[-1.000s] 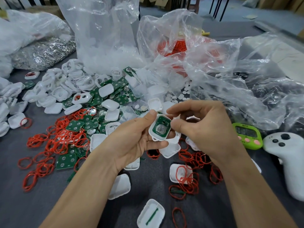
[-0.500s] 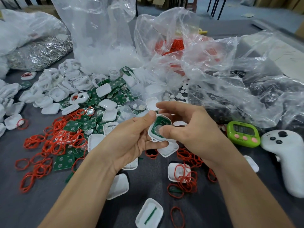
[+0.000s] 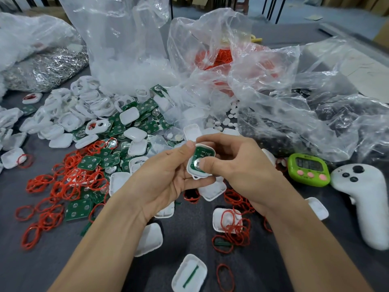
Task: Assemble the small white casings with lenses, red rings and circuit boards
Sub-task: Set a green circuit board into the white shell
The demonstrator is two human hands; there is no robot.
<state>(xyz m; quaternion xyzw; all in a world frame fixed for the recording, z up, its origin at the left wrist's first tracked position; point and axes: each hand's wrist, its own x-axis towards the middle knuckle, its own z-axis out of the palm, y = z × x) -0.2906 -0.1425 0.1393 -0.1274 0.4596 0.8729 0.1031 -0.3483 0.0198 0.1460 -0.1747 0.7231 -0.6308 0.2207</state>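
At ctr: L hand grips casing, R hand pinches it (open tabletop nearside).

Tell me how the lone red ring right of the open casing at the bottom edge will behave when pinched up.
The red ring is probably floppy: it lies as a thin, uneven oval. It likely weighs almost nothing. Lying alone, it should lift clean, unlike the tangled rings heaped on a white casing.
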